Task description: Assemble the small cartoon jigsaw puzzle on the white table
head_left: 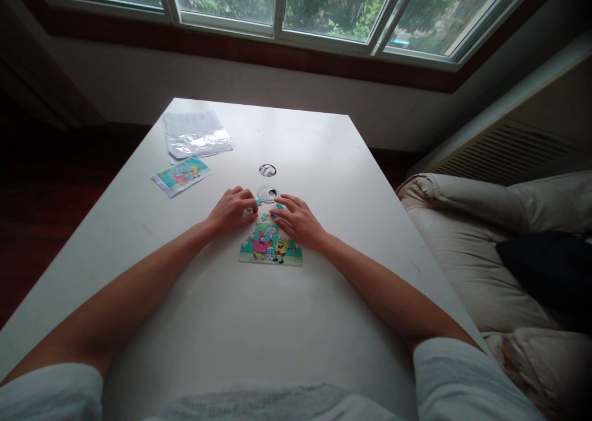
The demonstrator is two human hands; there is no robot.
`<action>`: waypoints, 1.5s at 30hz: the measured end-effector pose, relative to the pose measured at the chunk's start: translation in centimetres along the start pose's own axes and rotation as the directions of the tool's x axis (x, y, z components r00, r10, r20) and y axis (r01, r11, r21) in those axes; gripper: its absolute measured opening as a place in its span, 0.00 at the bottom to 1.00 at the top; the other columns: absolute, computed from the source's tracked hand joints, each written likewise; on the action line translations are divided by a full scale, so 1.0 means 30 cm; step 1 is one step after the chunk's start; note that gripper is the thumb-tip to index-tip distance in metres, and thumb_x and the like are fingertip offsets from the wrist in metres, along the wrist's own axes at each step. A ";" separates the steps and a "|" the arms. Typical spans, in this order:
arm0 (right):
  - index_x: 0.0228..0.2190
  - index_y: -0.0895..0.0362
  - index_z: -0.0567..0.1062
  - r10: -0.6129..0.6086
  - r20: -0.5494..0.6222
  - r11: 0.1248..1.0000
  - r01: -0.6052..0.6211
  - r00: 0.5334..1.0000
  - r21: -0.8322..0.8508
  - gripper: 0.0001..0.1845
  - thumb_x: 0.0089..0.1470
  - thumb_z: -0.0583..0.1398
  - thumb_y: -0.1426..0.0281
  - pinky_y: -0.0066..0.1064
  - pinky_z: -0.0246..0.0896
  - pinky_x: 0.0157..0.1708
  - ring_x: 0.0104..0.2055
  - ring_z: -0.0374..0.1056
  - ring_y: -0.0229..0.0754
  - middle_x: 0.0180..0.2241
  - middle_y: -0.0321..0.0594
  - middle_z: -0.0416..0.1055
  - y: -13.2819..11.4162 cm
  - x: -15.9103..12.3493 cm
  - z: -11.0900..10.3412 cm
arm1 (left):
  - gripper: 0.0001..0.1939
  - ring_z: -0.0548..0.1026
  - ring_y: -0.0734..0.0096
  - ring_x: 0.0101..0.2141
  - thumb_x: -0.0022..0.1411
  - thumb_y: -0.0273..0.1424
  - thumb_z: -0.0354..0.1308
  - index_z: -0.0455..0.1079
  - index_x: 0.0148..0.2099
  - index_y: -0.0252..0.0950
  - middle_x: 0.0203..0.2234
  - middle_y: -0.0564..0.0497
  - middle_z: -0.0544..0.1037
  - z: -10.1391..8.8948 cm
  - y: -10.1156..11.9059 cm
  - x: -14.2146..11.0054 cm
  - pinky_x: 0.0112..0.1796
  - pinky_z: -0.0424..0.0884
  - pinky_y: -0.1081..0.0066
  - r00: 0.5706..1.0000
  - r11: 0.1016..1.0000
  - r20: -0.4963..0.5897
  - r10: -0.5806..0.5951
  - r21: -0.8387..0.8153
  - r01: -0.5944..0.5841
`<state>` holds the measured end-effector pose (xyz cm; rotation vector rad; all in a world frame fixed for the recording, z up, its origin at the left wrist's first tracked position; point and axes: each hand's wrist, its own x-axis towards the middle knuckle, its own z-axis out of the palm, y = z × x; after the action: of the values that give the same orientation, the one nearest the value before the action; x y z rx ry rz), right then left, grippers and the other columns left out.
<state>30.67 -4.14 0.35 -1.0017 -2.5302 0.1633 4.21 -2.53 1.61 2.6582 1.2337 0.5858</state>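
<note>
A partly joined jigsaw puzzle (266,254) lies flat on the white table, showing cartoon figures in pink and yellow on a teal background. Its lower part is joined and its upper edge is uneven. Loose puzzle pieces (264,217) lie just beyond it. My left hand (235,210) is at the puzzle's upper left, its fingers curled around a puzzle piece (250,211) that is partly hidden. On the upper right, my right hand (298,219) rests with its fingers apart over loose pieces (279,206); nothing shows held in it.
Two round metal-rimmed table fittings (267,171) (268,193) are set beyond my hands. A small printed picture sheet (181,175) and clear plastic packaging (197,134) lie at the far left of the table (259,341). To the right is a beige sofa (444,242) with a dark cushion (548,279).
</note>
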 end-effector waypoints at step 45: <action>0.58 0.48 0.74 -0.010 0.048 1.000 0.010 0.999 -0.006 0.21 0.67 0.56 0.60 0.54 0.52 0.67 0.71 0.50 0.54 0.66 0.45 0.63 0.008 -0.010 -0.002 | 0.06 0.69 0.57 0.42 0.61 0.35 0.60 0.76 0.40 0.40 0.40 0.46 0.75 -0.041 0.018 0.002 0.44 0.64 0.59 0.993 0.994 0.056 -0.101 0.040 0.099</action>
<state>31.04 -4.18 0.24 -0.9982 -2.5803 0.1787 4.13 -2.87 2.91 2.6045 1.3650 0.4725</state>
